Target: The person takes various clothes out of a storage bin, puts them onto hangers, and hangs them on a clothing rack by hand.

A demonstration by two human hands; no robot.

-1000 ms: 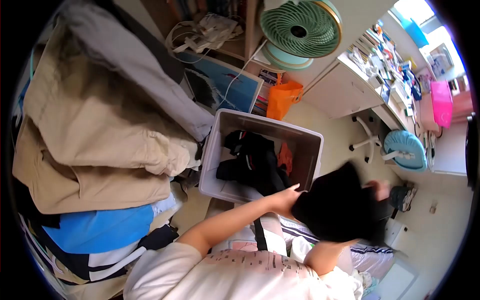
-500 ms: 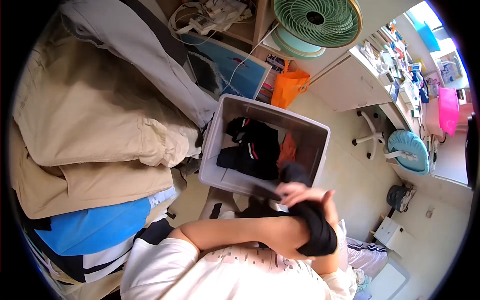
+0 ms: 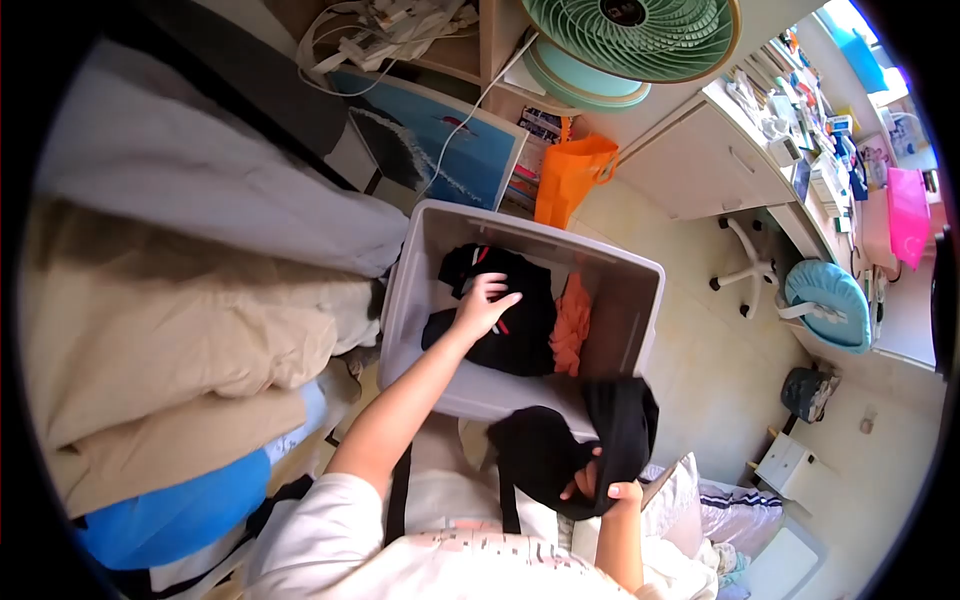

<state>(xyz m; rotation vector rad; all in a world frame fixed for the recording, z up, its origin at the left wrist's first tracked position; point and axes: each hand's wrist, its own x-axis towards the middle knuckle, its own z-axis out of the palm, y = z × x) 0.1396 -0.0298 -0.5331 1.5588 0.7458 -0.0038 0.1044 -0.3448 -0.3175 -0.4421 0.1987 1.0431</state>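
Note:
My left hand (image 3: 485,307) reaches into the grey plastic bin (image 3: 535,222), just above a folded black garment (image 3: 525,335) with red and white trim. Its fingers are partly spread, thumb apart, and nothing shows between them. Beside that garment lies a crumpled coral-coloured cloth (image 3: 571,325). My right hand (image 3: 603,486) grips a black cloth garment (image 3: 625,430) near the bin's front right corner. The garment hangs over my fingers in loose folds, one part standing up past the bin's rim and another drooping toward my lap.
Hanging beige trousers (image 3: 190,320), grey cloth (image 3: 210,190) and a blue garment (image 3: 180,515) crowd the left side. Behind the bin stand an orange bag (image 3: 573,180), a picture panel (image 3: 450,140) and a green fan (image 3: 630,35). A wheeled chair (image 3: 825,305) is at right.
My left hand has left the black garment at right and swung over to the clothing in the bin. The black garment has opened out and stays in my right hand.

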